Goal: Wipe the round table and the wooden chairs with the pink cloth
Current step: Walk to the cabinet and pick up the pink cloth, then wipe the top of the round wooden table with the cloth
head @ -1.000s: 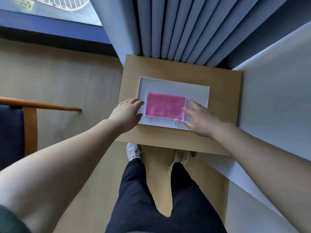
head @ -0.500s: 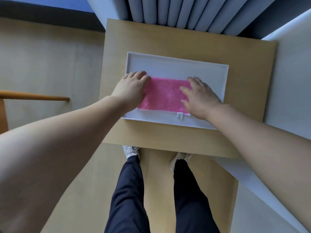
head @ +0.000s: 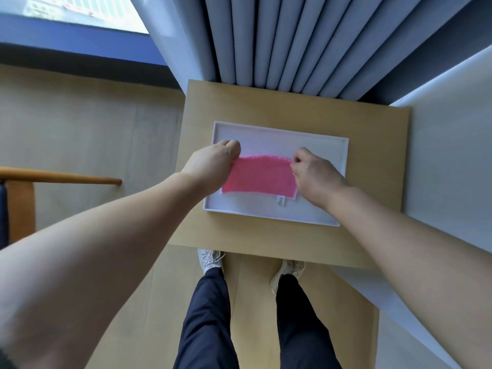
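The pink cloth (head: 259, 175) is over a white tray (head: 279, 131) that sits on a small square wooden table (head: 292, 107). My left hand (head: 213, 163) pinches the cloth's far left corner. Its far right corner is pinched by my right hand (head: 315, 173). The far edge is lifted off the tray and bows upward; the near edge with a small white label still rests on the tray. The wooden armrest of a chair (head: 61, 179) shows at the left edge. No round table is in view.
Grey curtains (head: 279, 41) hang right behind the table. A white wall (head: 450, 155) stands against the table's right side. A window (head: 66, 12) is at the top left. My feet stand on light wood floor (head: 87, 123) at the table's near edge.
Both hands went from lying flat on the cloth's ends to pinching its far corners. The far edge has risen off the tray. The camera pulled back.
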### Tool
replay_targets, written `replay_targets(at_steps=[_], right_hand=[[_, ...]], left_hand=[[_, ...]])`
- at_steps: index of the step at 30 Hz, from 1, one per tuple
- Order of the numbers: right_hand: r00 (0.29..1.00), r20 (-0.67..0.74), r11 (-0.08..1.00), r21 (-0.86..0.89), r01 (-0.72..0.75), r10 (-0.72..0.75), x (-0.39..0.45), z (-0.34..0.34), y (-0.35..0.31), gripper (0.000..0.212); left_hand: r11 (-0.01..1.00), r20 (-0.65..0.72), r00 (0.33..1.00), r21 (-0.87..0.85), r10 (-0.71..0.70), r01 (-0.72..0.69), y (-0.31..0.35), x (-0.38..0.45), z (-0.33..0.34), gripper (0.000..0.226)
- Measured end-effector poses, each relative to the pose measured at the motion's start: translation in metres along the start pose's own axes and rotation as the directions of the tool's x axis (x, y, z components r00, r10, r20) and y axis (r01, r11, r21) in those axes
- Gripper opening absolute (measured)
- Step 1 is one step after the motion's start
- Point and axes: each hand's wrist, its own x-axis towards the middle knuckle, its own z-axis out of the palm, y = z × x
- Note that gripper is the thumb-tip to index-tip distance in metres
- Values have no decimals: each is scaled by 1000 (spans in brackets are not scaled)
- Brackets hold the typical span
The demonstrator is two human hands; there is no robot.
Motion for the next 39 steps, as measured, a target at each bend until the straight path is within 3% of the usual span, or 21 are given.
replay_targets(at_steps=[6, 13, 17, 24, 27, 31, 33, 36, 38, 39], right_hand=[[979, -180, 994, -58, 88, -97, -27, -85, -36, 13], [895, -401, 975, -173, 137, -197, -59, -236, -103, 9], [788, -522, 938, -283, 199, -325, -77, -322, -148, 8], [581, -613, 840, -460, 288, -535, -103, -439, -219, 14], [524, -588, 784, -519, 341, -617, -112, -467, -245, 13], [475, -524, 708, -544, 451, -706, -126, -487, -286, 37], [418, -584, 701, -427, 571, -696, -133, -487, -309, 31], [299, -532, 582, -512, 632, -793, -135, -468, -352, 30], [324, -523, 569, -418, 708, -788, -144, -445, -381, 18], [278, -503, 530, -475, 702, -819, -145, -430, -395, 15]], left_hand=[[1000, -89, 996, 2, -28, 28, 16, -30, -97, 24], [986, -219, 975, 165, 37, 0, 29, -73, -267, 21], [964, -343, 937, 263, 61, 33, 33, -102, -363, 15], [954, -608, 790, 275, 74, 122, 50, -178, -483, 19], [957, -702, 711, 232, 41, 173, 57, -217, -504, 20], [945, -792, 611, 190, -12, 265, 62, -278, -508, 12], [934, -823, 566, 155, -59, 323, 63, -312, -500, 10], [917, -846, 509, 65, -158, 394, 63, -372, -473, 17], [905, -854, 463, -20, -236, 424, 62, -416, -449, 21], [896, -853, 444, -58, -274, 440, 62, -439, -438, 20]])
